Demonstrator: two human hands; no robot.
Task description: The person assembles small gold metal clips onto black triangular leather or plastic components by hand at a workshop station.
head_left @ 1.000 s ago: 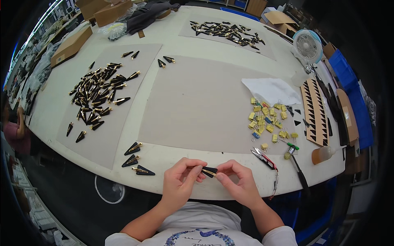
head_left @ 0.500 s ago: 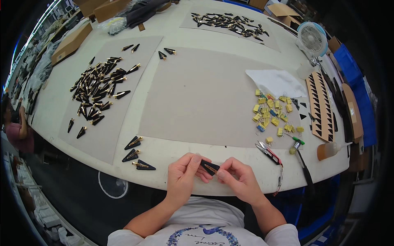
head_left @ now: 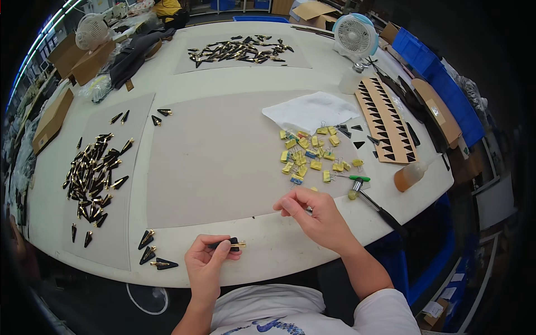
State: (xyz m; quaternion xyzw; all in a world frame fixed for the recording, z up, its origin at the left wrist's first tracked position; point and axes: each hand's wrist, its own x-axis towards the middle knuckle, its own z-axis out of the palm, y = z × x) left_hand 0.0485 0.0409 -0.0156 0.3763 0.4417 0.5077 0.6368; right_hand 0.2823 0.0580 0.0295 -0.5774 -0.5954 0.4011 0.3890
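Note:
My left hand (head_left: 207,263) grips a small black triangular piece with a gold tip (head_left: 229,244) near the table's front edge. My right hand (head_left: 312,215) is lifted over the grey mat (head_left: 218,162), fingers curled, pointing toward the pile of yellow binder clips (head_left: 312,153); whether it pinches anything is unclear. Three finished black-and-gold pieces (head_left: 152,254) lie to the left of my left hand.
A heap of black-and-gold pieces (head_left: 95,173) lies on the left mat, another (head_left: 237,50) at the back. A white cloth (head_left: 312,110), cardboard sheet of black triangles (head_left: 385,120), small hammer (head_left: 371,202), amber bottle (head_left: 410,176) and fan (head_left: 354,34) stand right.
My hands, together on one piece before, have separated. The left keeps the piece near the table edge; the right has moved up and right toward the clips.

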